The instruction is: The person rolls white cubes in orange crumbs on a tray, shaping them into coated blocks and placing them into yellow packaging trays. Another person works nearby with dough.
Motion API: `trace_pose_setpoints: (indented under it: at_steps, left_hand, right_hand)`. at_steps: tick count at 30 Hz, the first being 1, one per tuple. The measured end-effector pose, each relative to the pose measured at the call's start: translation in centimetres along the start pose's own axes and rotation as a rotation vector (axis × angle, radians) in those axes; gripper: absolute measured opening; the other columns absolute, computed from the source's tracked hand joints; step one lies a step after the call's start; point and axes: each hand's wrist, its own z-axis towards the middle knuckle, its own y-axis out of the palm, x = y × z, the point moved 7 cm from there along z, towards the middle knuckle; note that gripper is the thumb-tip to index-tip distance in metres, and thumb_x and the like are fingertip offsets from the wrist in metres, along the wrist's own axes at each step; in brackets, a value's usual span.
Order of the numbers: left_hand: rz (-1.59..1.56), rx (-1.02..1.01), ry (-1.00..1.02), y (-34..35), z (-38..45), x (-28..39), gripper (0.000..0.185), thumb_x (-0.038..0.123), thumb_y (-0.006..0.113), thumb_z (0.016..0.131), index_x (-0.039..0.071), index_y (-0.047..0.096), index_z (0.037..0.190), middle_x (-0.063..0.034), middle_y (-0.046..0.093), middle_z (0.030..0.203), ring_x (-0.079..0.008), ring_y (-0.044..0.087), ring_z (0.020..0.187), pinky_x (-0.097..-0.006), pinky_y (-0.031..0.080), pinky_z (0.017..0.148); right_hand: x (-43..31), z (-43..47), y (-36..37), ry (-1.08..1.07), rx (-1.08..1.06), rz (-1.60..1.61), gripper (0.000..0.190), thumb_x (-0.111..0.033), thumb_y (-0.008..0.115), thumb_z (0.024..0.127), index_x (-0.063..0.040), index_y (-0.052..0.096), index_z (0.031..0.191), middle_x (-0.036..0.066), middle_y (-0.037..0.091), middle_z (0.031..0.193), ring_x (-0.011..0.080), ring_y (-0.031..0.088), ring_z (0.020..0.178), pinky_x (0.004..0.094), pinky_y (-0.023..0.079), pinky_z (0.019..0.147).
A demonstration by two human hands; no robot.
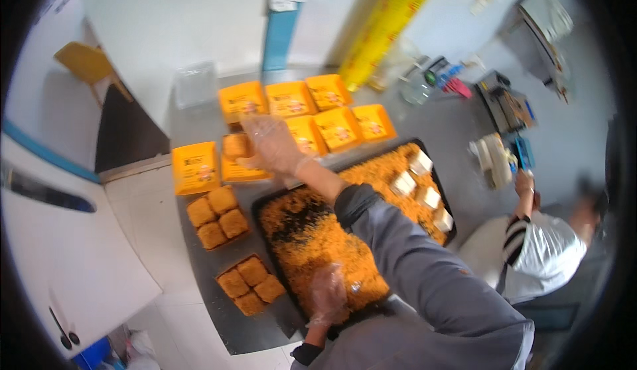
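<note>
My right hand (273, 143), in a clear plastic glove, reaches over the yellow boxes. Its fingers are at an open box (244, 172) with a crumb-coated square piece (236, 146) in it; whether they touch the piece is hard to tell. Down in the near left part of a black tray (262, 220) is my left hand (328, 290), also gloved, against orange shredded floss (343, 240); its fingers are blurred. White-topped square pieces (403, 183) lie at the tray's right side. Two filled boxes of coated squares (218, 216) (250, 284) stand left of the tray.
Several yellow boxes (338, 128) stand behind the tray, another (195, 168) at left. A clear plastic container (195, 85) and a yellow roll (388, 26) are by the wall. A co-worker's hand (524, 183) is at right, near cloths (490, 161). The metal table's edge (206, 290) is at left.
</note>
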Motion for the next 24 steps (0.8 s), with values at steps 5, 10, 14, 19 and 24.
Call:
trace_pose_setpoints:
  at_steps: [5, 10, 14, 19, 24]
  left_hand:
    - [0.127, -0.117, -0.036, -0.5, 1.6, 3.2, 0.036, 0.007, 0.064, 0.093, 0.006, 0.065, 0.129, -0.0186, 0.068, 0.126, -0.0378, 0.063, 0.117, -0.0495, 0.049, 0.104]
    - [0.371, 0.029, 0.057, -1.6, 3.3, 5.1, 0.041, 0.015, 0.068, 0.092, 0.006, 0.064, 0.132, -0.0222, 0.061, 0.137, -0.0451, 0.054, 0.129, -0.0536, 0.042, 0.111]
    - [0.554, -0.07, -0.064, -0.9, 3.2, 5.5, 0.048, 0.025, 0.069, 0.094, 0.009, 0.061, 0.139, -0.0243, 0.044, 0.155, -0.0482, 0.036, 0.145, -0.0588, 0.03, 0.12]
    - [0.703, -0.283, 0.04, 2.8, 2.0, 4.6, 0.058, 0.03, 0.073, 0.091, 0.015, 0.058, 0.144, -0.0239, 0.042, 0.157, -0.0487, 0.033, 0.146, -0.0651, 0.023, 0.12]
    - [0.758, -0.354, -0.087, 3.9, 3.8, 4.3, 0.061, 0.023, 0.074, 0.09, 0.014, 0.057, 0.147, -0.0235, 0.039, 0.16, -0.0472, 0.033, 0.148, -0.0593, 0.026, 0.122]
  right_hand:
    - [-0.8, -11.8, -8.0, 0.323, 0.014, 0.364, 0.068, -0.033, 0.075, 0.095, 0.007, 0.05, 0.144, 0.029, 0.063, 0.135, 0.0429, 0.061, 0.125, 0.0492, 0.046, 0.109]
    - [0.6, -28.8, -12.8, 0.614, -0.05, 0.393, 0.061, -0.033, 0.074, 0.097, 0.008, 0.057, 0.138, 0.029, 0.061, 0.14, 0.0418, 0.06, 0.129, 0.0479, 0.046, 0.111]
    - [2.0, -40.1, -12.5, 0.836, -0.246, 0.315, 0.066, -0.037, 0.072, 0.098, -0.004, 0.05, 0.151, 0.024, 0.053, 0.151, 0.039, 0.053, 0.137, 0.0514, 0.042, 0.115]
    - [-2.0, -42.8, -7.5, 0.319, -0.465, 0.028, 0.073, -0.04, 0.069, 0.096, -0.022, 0.04, 0.161, 0.016, 0.039, 0.163, 0.0382, 0.045, 0.143, 0.0566, 0.036, 0.119]
    - [-0.8, -40.8, -5.7, 0.269, -0.378, -0.021, 0.06, -0.039, 0.058, 0.1, -0.021, 0.047, 0.156, 0.012, 0.047, 0.156, 0.0324, 0.053, 0.13, 0.0502, 0.044, 0.106]
